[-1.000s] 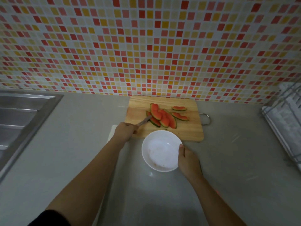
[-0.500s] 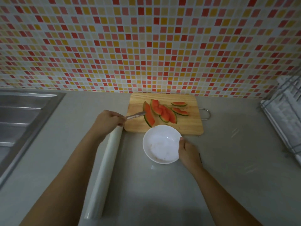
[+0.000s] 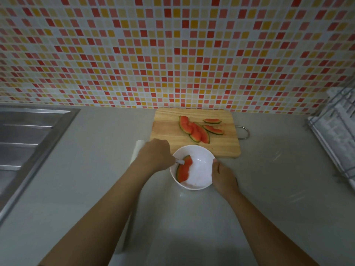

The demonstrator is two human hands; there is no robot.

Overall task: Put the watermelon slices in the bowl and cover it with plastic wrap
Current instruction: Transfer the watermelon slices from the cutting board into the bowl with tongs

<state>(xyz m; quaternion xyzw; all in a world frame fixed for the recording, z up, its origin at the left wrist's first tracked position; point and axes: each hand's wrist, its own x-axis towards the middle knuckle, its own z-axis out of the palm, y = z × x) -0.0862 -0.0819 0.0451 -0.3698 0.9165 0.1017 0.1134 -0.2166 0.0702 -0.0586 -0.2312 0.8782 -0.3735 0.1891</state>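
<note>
Inside the white bowl (image 3: 203, 169), left-hand fingers (image 3: 165, 160) pinch tongs (image 3: 180, 161) on a near-far watermelon slice (image 3: 184, 169).

Cutting board (image 3: 169, 131): pale wood, matt, visible grain. Bowl (image 3: 203, 160): white, smooth, glossy. Countertop (image 3: 269, 189): grey, smooth, faint sheen. Sink (image 3: 28, 135): brushed metal. Wall (image 3: 172, 54): small glazed mosaic tiles. Dish rack (image 3: 334, 131): thin metal wire.

I count one watermelon slice (image 3: 184, 168) in the single white bowl (image 3: 199, 182) and what looks like five more on the one cutting board (image 3: 167, 129), though the overlapping middle ones (image 3: 196, 131) are hard to separate. I see two hands, one utensil (image 3: 180, 161), one wrap roll (image 3: 137, 153).
</note>
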